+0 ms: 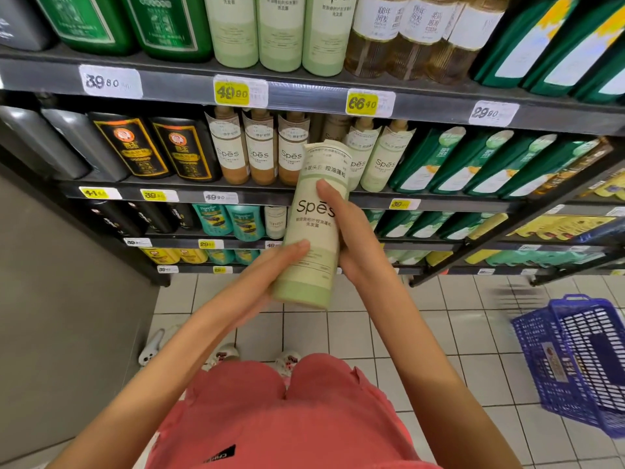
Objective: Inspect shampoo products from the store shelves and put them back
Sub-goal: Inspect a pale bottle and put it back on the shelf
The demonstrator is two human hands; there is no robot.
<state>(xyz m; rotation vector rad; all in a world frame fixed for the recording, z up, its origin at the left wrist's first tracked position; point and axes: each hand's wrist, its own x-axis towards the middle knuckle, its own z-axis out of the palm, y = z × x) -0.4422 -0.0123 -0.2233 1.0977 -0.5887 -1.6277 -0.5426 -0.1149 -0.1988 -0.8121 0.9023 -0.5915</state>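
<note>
Pale green cylindrical plastic shampoo bottle [313, 228] is at the centre of the frame, a little tilted, before the dark metal store shelves [189, 83], grasped by the left hand [270, 269] near its base and the right hand [351, 238] higher, both thumbs on its label.

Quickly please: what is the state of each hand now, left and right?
The left hand holds the lower part of the Spes shampoo bottle.
The right hand grips the same bottle higher up, thumb on its front.
</note>
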